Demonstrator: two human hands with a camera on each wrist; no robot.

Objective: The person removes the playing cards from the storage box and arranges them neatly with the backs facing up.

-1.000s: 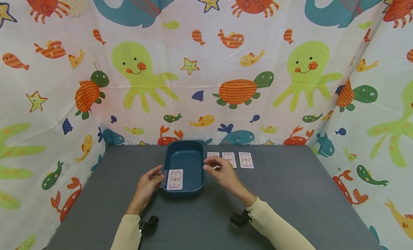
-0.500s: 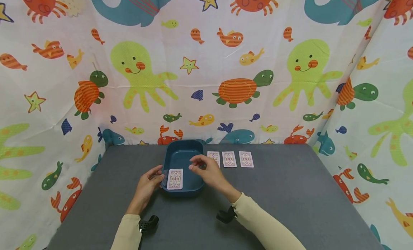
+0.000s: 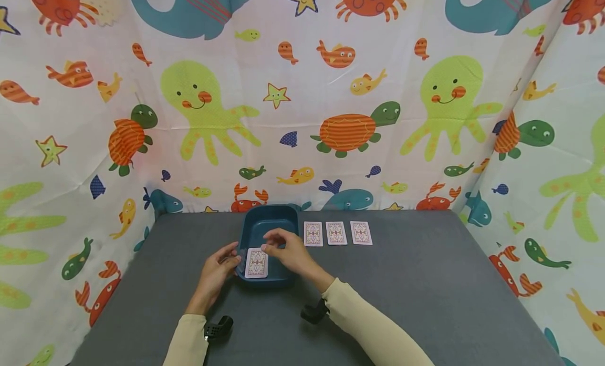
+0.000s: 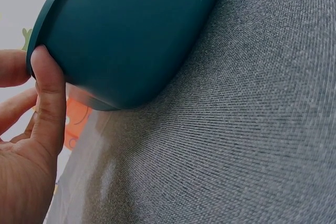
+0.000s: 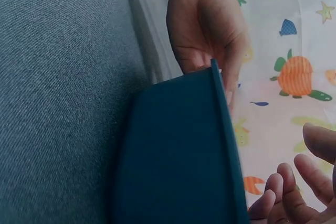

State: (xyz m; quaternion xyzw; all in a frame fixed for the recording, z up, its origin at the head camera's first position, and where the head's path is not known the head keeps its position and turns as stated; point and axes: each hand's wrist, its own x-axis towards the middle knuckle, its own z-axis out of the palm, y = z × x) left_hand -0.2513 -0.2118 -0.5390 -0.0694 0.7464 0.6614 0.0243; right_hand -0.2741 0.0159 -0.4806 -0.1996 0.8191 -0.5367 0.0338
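Note:
My left hand grips the left rim of a dark teal plastic bin. In the left wrist view its thumb presses the outer wall, fingers on the other side of the rim. A small stack of playing cards, backs up, lies in the bin's near left corner. My right hand hovers over the bin, fingertips right at the stack's upper right corner. Its fingers are relaxed and spread from the thumb, holding nothing, as the right wrist view shows fingers above the rim.
Three face-down cards, a left one, a middle one and a right one, lie in a row right of the bin. The grey table ends at a sea-animal curtain behind and on both sides.
My right hand has moved left from the bin's right rim, across the inside, to the card stack, uncovering the leftmost card of the row. My left hand has stayed on the rim.

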